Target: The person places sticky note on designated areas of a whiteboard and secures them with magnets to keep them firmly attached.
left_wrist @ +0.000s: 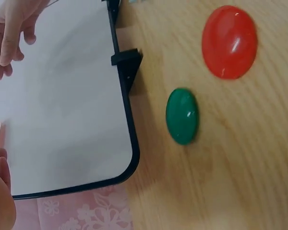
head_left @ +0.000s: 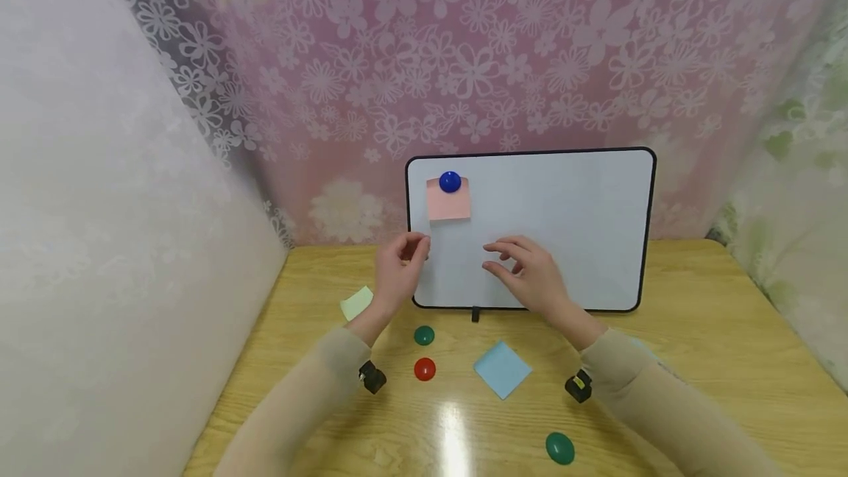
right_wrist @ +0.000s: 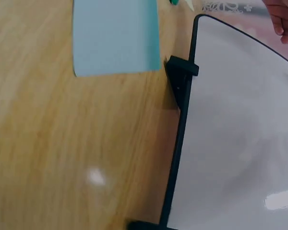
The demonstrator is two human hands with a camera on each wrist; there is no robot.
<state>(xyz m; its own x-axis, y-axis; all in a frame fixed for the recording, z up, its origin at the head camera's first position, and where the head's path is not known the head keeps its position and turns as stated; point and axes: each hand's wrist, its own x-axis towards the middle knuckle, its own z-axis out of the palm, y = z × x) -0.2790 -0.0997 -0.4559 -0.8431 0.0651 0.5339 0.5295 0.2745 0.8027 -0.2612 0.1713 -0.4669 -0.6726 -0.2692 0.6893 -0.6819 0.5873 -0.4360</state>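
A white board [head_left: 563, 227] with a black frame stands on the table against the wall. A pink sticky note [head_left: 448, 206] hangs at its upper left under a round blue magnet [head_left: 450, 182]. Just below the note, at the board's left edge, is my left hand [head_left: 400, 267], fingers loosely bent and thumb close to the fingertips, with nothing visible in it. My right hand [head_left: 533, 274] is in front of the board's middle, thumb and fingers apart, holding nothing. In the left wrist view, the left hand shows only partly at the edge.
On the table [head_left: 318, 403] lie a green magnet [head_left: 424, 335], a red magnet [head_left: 425, 369], a blue sticky note [head_left: 502, 369] and another green magnet [head_left: 560, 448]. A pale green note [head_left: 357, 303] lies beside my left wrist. Black stand feet [head_left: 475, 314] jut from the board's lower edge.
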